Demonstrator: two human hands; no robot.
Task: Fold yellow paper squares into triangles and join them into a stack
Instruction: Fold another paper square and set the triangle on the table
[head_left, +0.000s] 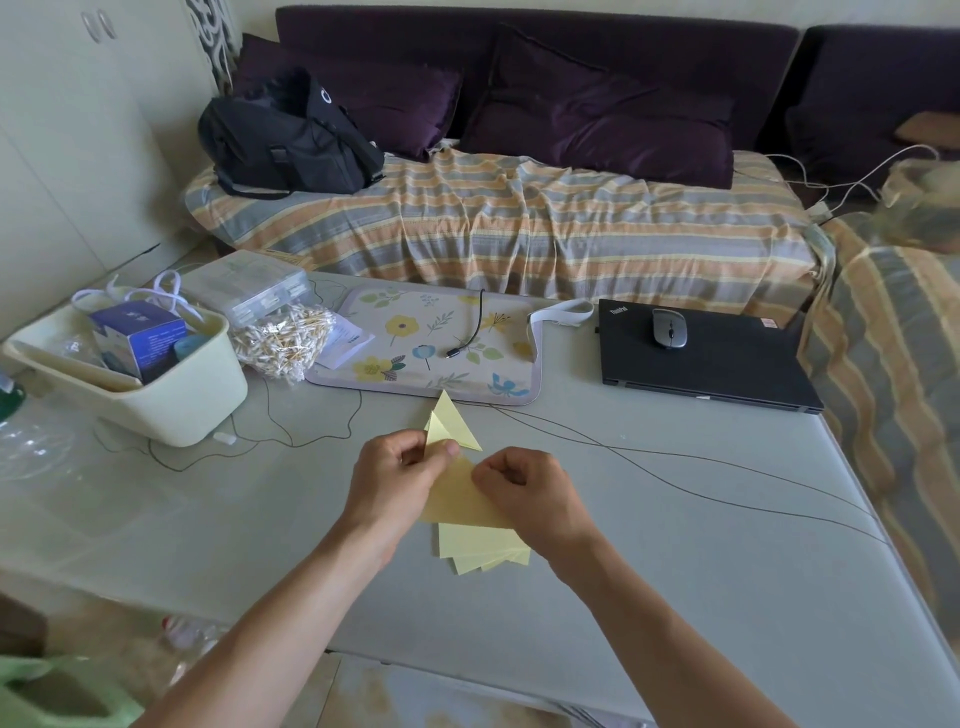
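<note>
Left hand (400, 467) pinches the folded triangles (451, 423), tips toward the surface's far edge; right hand (524, 491) pinches the sheet (457, 499) between them

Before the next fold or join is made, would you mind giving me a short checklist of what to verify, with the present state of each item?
1. Left hand holds the folded triangles: ok, its fingers pinch them at the base.
2. Right hand grips the paper being worked: ok, fingers curled on its edge.
3. Spare yellow squares within reach: ok, they lie fanned on the table under the hands.
4. Triangles properly slotted together: cannot tell, the joint is hidden by the fingers.
5. Thin black cable clear of the paper: ok, it runs beyond the hands.
</note>
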